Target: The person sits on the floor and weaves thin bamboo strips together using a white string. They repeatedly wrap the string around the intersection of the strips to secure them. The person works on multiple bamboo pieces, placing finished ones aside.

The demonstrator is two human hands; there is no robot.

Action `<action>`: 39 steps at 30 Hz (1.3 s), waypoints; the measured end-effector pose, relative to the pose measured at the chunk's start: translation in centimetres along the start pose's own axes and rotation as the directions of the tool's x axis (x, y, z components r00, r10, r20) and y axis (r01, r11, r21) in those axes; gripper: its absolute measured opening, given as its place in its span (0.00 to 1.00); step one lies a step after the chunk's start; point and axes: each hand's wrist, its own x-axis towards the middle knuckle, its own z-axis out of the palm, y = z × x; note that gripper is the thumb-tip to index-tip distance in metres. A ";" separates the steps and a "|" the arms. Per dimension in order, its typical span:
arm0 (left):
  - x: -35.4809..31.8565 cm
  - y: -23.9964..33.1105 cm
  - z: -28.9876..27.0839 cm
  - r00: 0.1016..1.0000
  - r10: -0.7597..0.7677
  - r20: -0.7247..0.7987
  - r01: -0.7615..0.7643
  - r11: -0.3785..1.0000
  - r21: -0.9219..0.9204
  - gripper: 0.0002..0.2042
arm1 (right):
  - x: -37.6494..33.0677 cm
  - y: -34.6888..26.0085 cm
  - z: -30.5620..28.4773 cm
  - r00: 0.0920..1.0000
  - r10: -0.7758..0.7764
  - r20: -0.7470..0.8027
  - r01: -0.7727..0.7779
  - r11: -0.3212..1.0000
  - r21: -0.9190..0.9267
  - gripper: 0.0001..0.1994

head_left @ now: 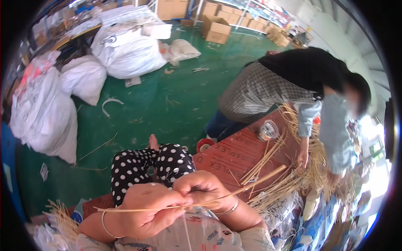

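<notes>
Gripping straws (pixel 256 183) in narrow finger pinch of left hand (pixel 150 204) and right hand (pixel 202 187), close beside red board (pixel 220 161). Facing open floor (pixel 167 98) beyond board's far edge; hemmed by straw pile (pixel 315 175) along its right.

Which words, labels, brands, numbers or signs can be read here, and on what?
Red board: large dark lettering, wording withheld.
Open cardboard box: print too small to read.
Large white sack: dark marking, too blurred to read.
Shirt: small dark marks, unclear whether lettering.
Held straw strands: no lettering visible.
</notes>
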 end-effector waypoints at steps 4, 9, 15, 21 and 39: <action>0.3 -0.3 0.2 0.998 0.059 0.028 -0.059 0.998 0.000 0.08 | -0.6 0.8 -0.6 0.997 0.011 -0.083 -0.016 0.998 -0.061 0.05; 0.8 1.0 -1.8 0.992 0.053 -0.116 -0.030 0.982 0.185 0.06 | -3.6 -2.1 -1.6 0.829 -0.229 -0.511 0.297 0.954 0.053 0.12; -1.7 2.0 -0.9 0.820 0.043 -0.570 0.151 0.946 0.288 0.02 | -3.7 -8.8 0.8 0.572 -0.381 0.726 0.410 0.900 0.149 0.14; -5.4 2.9 -5.8 0.410 0.250 -0.877 0.146 0.931 0.334 0.07 | -5.0 -10.3 -0.2 0.493 -0.550 0.674 0.478 0.819 0.318 0.11; 2.0 3.5 3.1 0.964 0.259 -0.060 -0.232 0.930 0.284 0.07 | -2.0 -4.1 2.5 0.516 -0.610 0.602 -0.023 0.692 0.721 0.09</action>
